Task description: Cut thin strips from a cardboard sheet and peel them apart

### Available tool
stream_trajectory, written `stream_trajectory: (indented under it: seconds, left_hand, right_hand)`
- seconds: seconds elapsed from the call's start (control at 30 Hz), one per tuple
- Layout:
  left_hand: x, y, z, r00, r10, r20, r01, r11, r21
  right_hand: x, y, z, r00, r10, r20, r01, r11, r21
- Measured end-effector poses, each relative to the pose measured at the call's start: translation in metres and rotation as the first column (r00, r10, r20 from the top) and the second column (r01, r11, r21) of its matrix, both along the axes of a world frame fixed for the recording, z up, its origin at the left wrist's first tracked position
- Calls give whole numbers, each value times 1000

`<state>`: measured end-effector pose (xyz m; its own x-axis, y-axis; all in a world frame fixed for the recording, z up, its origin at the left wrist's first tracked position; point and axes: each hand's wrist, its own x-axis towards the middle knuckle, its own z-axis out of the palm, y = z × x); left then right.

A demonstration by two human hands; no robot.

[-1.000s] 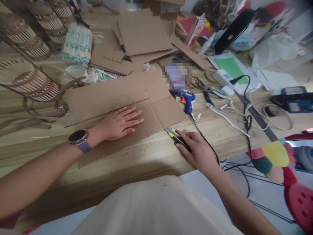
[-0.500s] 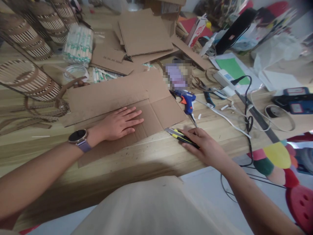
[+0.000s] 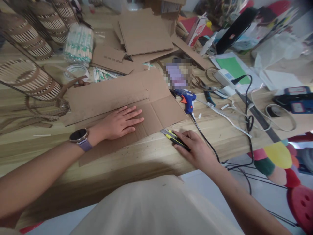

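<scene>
My left hand (image 3: 123,122) lies flat with fingers spread on a creased sheet of cardboard (image 3: 156,112), holding it against the wooden table. A watch (image 3: 79,137) is on that wrist. In my right hand (image 3: 195,147) is a yellow and black utility knife (image 3: 174,138), its blade out and pointing left. The blade tip is close to the near edge of the cardboard; whether it touches the sheet I cannot tell. Just beyond the right hand rests a blue glue gun (image 3: 187,99) with an orange trigger, its cord running down past my wrist.
More cardboard pieces (image 3: 146,36) are stacked at the back. Stick-and-cardboard cylinders (image 3: 31,78) and a bag of wooden sticks (image 3: 78,44) stand at left. A tape roll (image 3: 77,72), a power strip (image 3: 223,77), cables and a black speaker (image 3: 236,29) lie about the table.
My right hand has moved slightly left with the utility knife, toward the cardboard's near edge. More of the glue gun's cord now shows. My left hand stays in place.
</scene>
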<state>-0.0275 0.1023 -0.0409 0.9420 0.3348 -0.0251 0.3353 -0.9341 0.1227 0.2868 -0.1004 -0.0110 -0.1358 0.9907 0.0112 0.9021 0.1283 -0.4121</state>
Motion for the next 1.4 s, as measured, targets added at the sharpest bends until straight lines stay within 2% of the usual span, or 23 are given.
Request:
stream_trajectory:
  seconds: [0.17,0.33,0.53,0.63,0.73,0.9,1.2,1.4]
  left_hand:
    - [-1,1,-3,1000,-5,24,5,1000,-9]
    - [0,0,-3,1000,-4,30,5,1000,-17]
    - [14,-4,5,998,51,36,-51,999,4]
    - [13,-4,11,993,84,77,-87,996,32]
    - [2,-4,12,992,101,74,-104,994,38]
    - [-13,-6,3,992,120,28,-120,993,3]
    - [-9,-7,4,989,144,-10,-144,989,10]
    - [-9,-8,3,988,153,-23,-153,988,28]
  right_hand:
    - [-14,-11,-5,998,-31,-50,31,999,-8]
    - [-25,-9,-10,997,-68,-48,68,998,-3]
    - [-19,-4,-12,990,-137,-45,139,990,39]
    - [-15,4,-11,987,-160,-31,162,986,49]
    - [-13,13,-11,989,-146,-15,146,989,36]
    - [-13,17,-10,993,-120,25,118,992,50]
    - [-15,17,-8,995,-103,15,103,994,20]
    - [-15,14,-5,999,-32,-25,32,999,2]
